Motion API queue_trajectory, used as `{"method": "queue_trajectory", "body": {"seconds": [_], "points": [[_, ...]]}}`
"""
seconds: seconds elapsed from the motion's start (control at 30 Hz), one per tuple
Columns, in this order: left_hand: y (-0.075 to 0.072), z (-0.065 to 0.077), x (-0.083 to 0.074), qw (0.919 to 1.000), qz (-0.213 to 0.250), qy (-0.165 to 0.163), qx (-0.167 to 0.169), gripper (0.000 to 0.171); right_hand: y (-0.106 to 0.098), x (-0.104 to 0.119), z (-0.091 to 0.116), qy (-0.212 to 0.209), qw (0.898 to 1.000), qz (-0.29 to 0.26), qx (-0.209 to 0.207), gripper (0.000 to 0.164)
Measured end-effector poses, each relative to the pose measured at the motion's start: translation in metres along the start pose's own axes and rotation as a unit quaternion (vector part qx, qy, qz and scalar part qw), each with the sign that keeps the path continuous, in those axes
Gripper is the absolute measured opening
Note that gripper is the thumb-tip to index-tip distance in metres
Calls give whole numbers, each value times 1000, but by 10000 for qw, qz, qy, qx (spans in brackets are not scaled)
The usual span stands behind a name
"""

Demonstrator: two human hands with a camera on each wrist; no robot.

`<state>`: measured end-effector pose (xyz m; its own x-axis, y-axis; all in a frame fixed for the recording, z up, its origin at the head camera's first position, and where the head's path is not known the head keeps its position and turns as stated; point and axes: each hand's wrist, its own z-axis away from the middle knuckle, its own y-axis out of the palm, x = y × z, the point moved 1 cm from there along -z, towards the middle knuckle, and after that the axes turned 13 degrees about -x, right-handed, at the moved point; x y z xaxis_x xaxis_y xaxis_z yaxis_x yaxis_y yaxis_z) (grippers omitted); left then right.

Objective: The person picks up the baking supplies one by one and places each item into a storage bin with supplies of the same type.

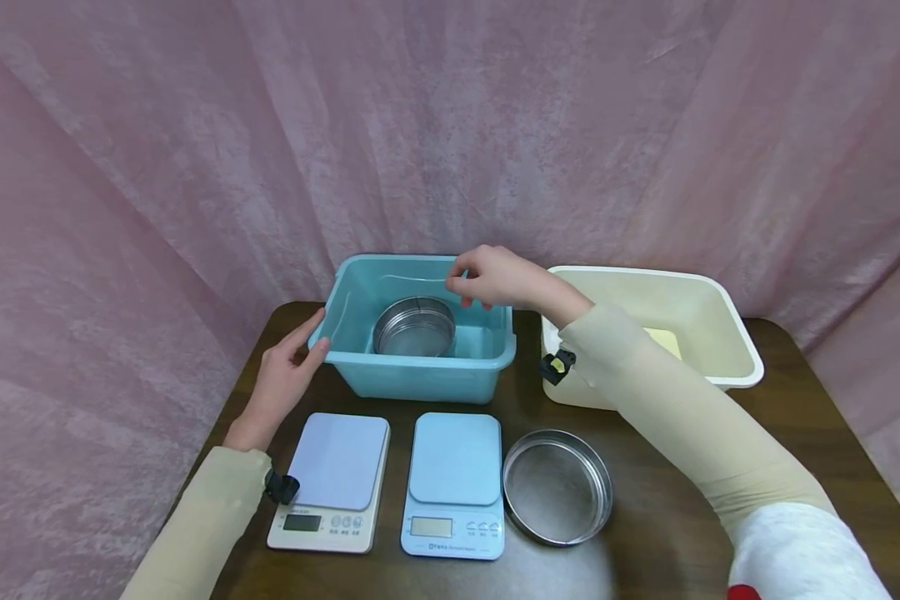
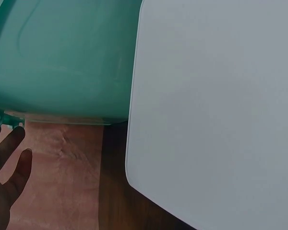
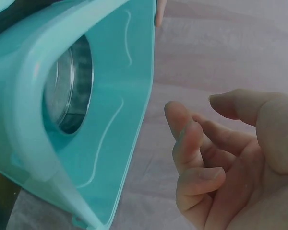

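A round metal sieve [image 1: 414,327] lies inside the blue plastic basin [image 1: 420,381] at the back of the table. At the basin's left rim is my left hand [image 1: 279,379], fingers extended and the fingertips at the edge; whether they press on it I cannot tell. Over the basin's right side hovers my right hand [image 1: 501,277]. In the right wrist view its fingers [image 3: 188,143] are loosely bent, apart from the thumb, with nothing between them. A second round metal sieve [image 1: 557,487] sits on the table, beside a blue kitchen scale [image 1: 454,458].
A white kitchen scale [image 1: 340,461] with a lavender platform stands left of the blue one, near my left forearm. Under my right forearm, a cream basin [image 1: 738,375] holds something pale yellow [image 1: 664,340]. A pink curtain [image 1: 450,125] hangs behind the dark wooden table [image 1: 682,533].
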<state>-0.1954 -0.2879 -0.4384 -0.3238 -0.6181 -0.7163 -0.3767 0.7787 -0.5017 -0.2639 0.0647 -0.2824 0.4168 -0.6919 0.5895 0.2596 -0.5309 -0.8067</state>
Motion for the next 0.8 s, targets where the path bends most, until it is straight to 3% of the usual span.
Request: {"method": "queue_trajectory", "body": {"seconds": [0.8], "points": [[5, 0, -2, 9999, 142, 17, -87, 53, -19, -37, 77, -96, 9964, -265, -796, 23]]}}
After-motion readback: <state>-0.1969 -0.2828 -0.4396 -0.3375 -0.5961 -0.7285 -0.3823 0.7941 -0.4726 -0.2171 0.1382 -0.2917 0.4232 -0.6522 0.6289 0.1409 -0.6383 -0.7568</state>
